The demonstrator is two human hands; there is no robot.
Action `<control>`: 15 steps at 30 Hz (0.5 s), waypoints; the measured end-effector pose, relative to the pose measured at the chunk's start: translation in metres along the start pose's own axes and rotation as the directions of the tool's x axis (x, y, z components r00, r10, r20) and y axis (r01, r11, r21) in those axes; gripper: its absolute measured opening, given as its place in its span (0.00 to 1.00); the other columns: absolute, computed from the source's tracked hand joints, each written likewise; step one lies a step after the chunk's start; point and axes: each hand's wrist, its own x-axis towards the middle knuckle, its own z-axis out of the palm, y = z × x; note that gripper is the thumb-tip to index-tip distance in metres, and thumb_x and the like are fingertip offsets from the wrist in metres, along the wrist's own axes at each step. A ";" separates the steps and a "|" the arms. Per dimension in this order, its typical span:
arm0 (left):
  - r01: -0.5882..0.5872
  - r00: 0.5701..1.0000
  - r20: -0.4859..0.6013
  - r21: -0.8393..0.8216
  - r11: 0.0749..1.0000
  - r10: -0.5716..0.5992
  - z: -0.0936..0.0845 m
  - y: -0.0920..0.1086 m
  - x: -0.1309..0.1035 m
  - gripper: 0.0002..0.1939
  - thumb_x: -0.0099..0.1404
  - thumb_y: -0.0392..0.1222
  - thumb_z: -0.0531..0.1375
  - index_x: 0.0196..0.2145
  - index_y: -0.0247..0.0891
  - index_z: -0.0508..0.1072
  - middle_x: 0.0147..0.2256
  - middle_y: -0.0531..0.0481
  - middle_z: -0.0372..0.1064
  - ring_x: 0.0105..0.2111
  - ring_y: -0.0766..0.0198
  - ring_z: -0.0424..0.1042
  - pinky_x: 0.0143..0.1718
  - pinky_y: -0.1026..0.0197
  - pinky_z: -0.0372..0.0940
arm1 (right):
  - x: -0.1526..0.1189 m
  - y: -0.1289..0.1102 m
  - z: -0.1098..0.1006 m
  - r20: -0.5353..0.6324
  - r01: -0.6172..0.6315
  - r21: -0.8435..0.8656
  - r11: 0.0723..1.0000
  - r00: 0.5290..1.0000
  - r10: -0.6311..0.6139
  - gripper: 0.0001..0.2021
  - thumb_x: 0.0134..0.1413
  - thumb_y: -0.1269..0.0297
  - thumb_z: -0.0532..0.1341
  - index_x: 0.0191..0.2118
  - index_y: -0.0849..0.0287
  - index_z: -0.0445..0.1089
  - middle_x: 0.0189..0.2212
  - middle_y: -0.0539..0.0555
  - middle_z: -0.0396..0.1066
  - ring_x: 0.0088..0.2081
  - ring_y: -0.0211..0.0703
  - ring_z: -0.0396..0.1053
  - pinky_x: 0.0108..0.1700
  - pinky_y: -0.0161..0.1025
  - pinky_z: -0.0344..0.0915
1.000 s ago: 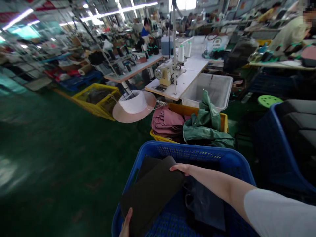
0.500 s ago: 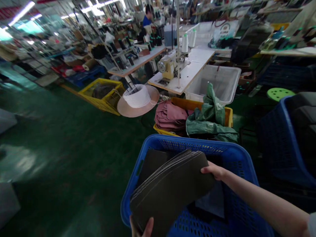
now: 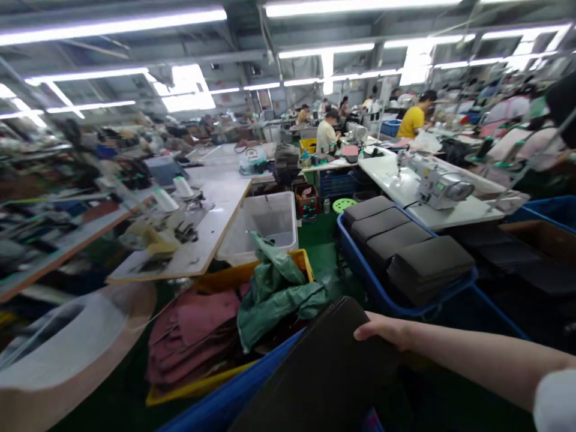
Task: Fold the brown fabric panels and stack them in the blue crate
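Observation:
My right hand (image 3: 382,330) is wrapped round the upper right edge of a stack of dark panels (image 3: 324,366), thumb on the face nearest me. The stack is tilted and runs off the bottom of the view, above the near blue basket (image 3: 234,390). My left hand is out of the frame. To the right, a second blue basket (image 3: 405,311) holds several piles of dark grey panels (image 3: 400,240).
Left of the stack, a yellow crate (image 3: 202,384) holds pink pieces (image 3: 198,342) and a green sack (image 3: 279,294). Sewing tables (image 3: 225,204) stand left and right (image 3: 382,174). Behind the crate is a white bin (image 3: 265,225). Several people sit farther back.
The view has swung right and up, bringing the basket of piled panels further into view. My right hand still holds the stack; my left hand has left the frame.

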 end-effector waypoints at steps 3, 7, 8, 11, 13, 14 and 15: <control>-0.067 0.996 0.059 0.032 0.997 0.065 0.068 0.029 0.009 0.29 0.59 0.64 0.58 0.57 0.59 0.67 0.53 0.46 0.72 0.55 0.41 0.68 0.49 0.41 0.70 | -0.020 -0.077 -0.089 -0.087 0.038 -0.003 0.999 0.995 -0.038 0.23 0.45 0.67 0.67 0.50 0.60 0.68 0.42 0.60 0.76 0.41 0.53 0.76 0.45 0.46 0.72; -0.153 0.978 0.141 0.005 0.988 0.151 0.181 0.073 0.023 0.33 0.57 0.60 0.64 0.59 0.55 0.65 0.51 0.48 0.73 0.55 0.44 0.69 0.52 0.47 0.70 | -0.035 -0.193 -0.222 -0.256 0.032 -0.068 0.997 0.965 -0.048 0.19 0.46 0.63 0.67 0.46 0.61 0.70 0.39 0.61 0.78 0.37 0.50 0.77 0.40 0.42 0.74; -0.160 0.972 0.167 -0.051 0.986 0.166 0.219 0.090 0.029 0.35 0.58 0.58 0.64 0.61 0.52 0.63 0.52 0.47 0.72 0.56 0.46 0.69 0.53 0.49 0.69 | -0.035 -0.222 -0.254 -0.305 0.021 -0.084 0.996 0.951 -0.046 0.18 0.46 0.62 0.67 0.44 0.62 0.70 0.38 0.61 0.78 0.35 0.49 0.77 0.38 0.41 0.74; -0.119 0.929 0.298 -0.320 0.940 0.219 0.341 0.152 0.058 0.36 0.61 0.52 0.65 0.63 0.43 0.60 0.56 0.43 0.68 0.55 0.51 0.70 0.54 0.53 0.68 | -0.030 -0.306 -0.342 -0.392 -0.003 -0.093 0.996 0.919 -0.034 0.16 0.47 0.59 0.67 0.40 0.65 0.72 0.34 0.62 0.78 0.31 0.48 0.77 0.33 0.39 0.74; -0.108 0.907 0.353 -0.336 0.936 0.231 0.419 0.195 0.087 0.31 0.62 0.50 0.65 0.59 0.37 0.64 0.53 0.39 0.71 0.51 0.53 0.73 0.51 0.55 0.70 | -0.022 -0.355 -0.392 -0.421 -0.013 -0.082 0.997 0.907 -0.023 0.15 0.48 0.58 0.67 0.38 0.65 0.72 0.31 0.62 0.78 0.29 0.48 0.76 0.32 0.38 0.74; -0.102 0.894 0.381 -0.338 0.936 0.235 0.452 0.215 0.104 0.29 0.62 0.50 0.65 0.57 0.35 0.66 0.51 0.39 0.72 0.49 0.54 0.74 0.49 0.55 0.71 | -0.016 -0.377 -0.414 -0.434 -0.011 -0.078 0.997 0.900 -0.024 0.15 0.48 0.58 0.67 0.37 0.65 0.72 0.30 0.61 0.78 0.29 0.47 0.76 0.32 0.38 0.74; -0.099 0.878 0.412 -0.341 0.935 0.243 0.482 0.233 0.121 0.28 0.62 0.50 0.64 0.56 0.34 0.68 0.49 0.38 0.73 0.47 0.54 0.75 0.48 0.56 0.72 | -0.010 -0.398 -0.435 -0.447 -0.004 -0.074 0.997 0.894 -0.030 0.14 0.49 0.58 0.67 0.37 0.65 0.72 0.29 0.60 0.78 0.28 0.47 0.76 0.32 0.37 0.74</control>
